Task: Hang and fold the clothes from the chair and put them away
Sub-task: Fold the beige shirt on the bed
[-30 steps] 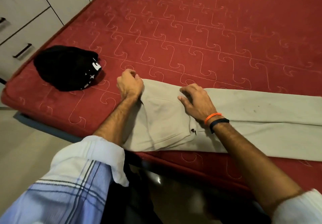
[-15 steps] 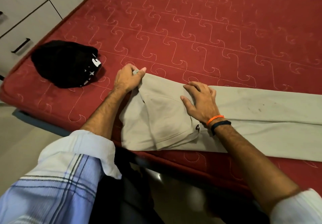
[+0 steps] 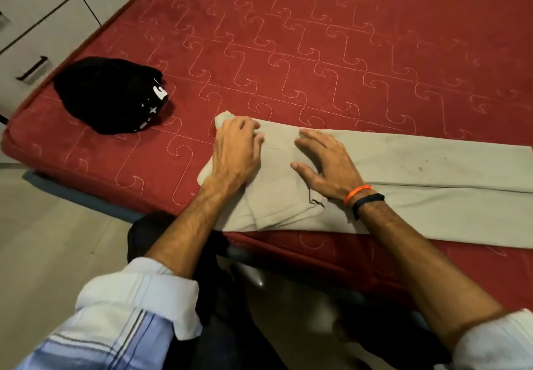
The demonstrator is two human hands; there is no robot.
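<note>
A pair of beige trousers (image 3: 389,185) lies flat along the near edge of a red quilted bed (image 3: 317,38), its waist end toward the left and its legs running off the right side of the view. The cloth is pale and smooth, with a few faint dark specks on the leg part and a small dark button or tab near the front fold; the waist end is doubled over, leaving a soft rounded flap at the near edge and a small corner of cloth poking out at the far left. The left hand (image 3: 236,150) lies on top of that waist end, its fingers bent down over the cloth with a bit of fabric showing between them, so it seems to pinch the waist corner, though the grip is partly hidden. The right hand (image 3: 326,165) rests palm down on the trousers just beside the left, fingers straight and spread, pressing the cloth flat; its wrist carries an orange band (image 3: 357,194) and a black band (image 3: 369,201). A black garment (image 3: 109,96) with white marks lies bunched on the bed well to the left. Half a second ago the left hand held the waist corner lifted off the bed; now it has come down flat onto the cloth, and the flap lies lower.
</note>
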